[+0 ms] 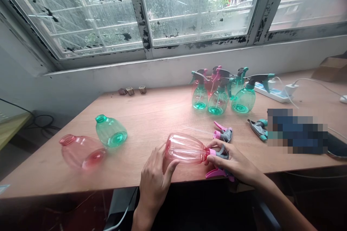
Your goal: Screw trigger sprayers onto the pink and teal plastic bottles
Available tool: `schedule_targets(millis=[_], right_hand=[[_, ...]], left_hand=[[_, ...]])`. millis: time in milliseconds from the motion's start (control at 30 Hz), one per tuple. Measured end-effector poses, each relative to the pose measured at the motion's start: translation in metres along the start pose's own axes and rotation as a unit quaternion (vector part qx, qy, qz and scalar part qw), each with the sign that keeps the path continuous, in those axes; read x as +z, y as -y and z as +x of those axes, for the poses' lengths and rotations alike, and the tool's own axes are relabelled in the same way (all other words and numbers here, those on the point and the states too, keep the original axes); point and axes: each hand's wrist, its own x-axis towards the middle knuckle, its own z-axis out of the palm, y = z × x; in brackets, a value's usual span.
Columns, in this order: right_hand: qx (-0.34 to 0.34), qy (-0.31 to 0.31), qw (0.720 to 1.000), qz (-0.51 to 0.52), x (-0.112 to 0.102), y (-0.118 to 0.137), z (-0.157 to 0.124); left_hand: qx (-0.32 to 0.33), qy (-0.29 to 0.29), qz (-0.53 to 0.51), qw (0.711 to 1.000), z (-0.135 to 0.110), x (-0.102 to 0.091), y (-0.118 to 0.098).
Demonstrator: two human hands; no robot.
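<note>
A clear pink bottle (185,148) lies sideways between my hands, above the front of the table. My left hand (156,171) grips its base end, thumb along the near side. At the neck, my right hand (233,160) is closed around a grey spray head (222,152) with a pink collar, which meets the bottle mouth. Below that hand a pink trigger (216,173) shows; whether it belongs to the held head I cannot tell. Just beyond lies another grey and pink spray head (226,135).
At left are a headless pink bottle (78,151) and green bottle (110,130). Several assembled spray bottles (217,101) stand at the back, near a power strip (273,93). A grey and green spray head (258,129) lies at right, beside a blurred-out dark object (298,133).
</note>
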Motion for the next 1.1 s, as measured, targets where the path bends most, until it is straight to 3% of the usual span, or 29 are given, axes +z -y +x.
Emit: schedule_targets(millis=[400, 667, 1100], right_hand=[[-0.011, -0.015, 0.999, -0.027, -0.0025, -0.0058, -0.0009], [-0.006, -0.003, 1.000, 0.027, -0.0029, -0.0072, 0.0011], [-0.018, -0.005, 1.000, -0.022, -0.0030, -0.0036, 0.0006]], left_hand=[[0.022, 0.000, 0.018, 1.000, 0.0000, 0.0019, 0.0044], [0.022, -0.007, 0.034, 0.999, 0.0004, 0.0040, 0.0043], [0.005, 0.013, 0.051, 0.999, -0.0006, 0.0013, -0.0001]])
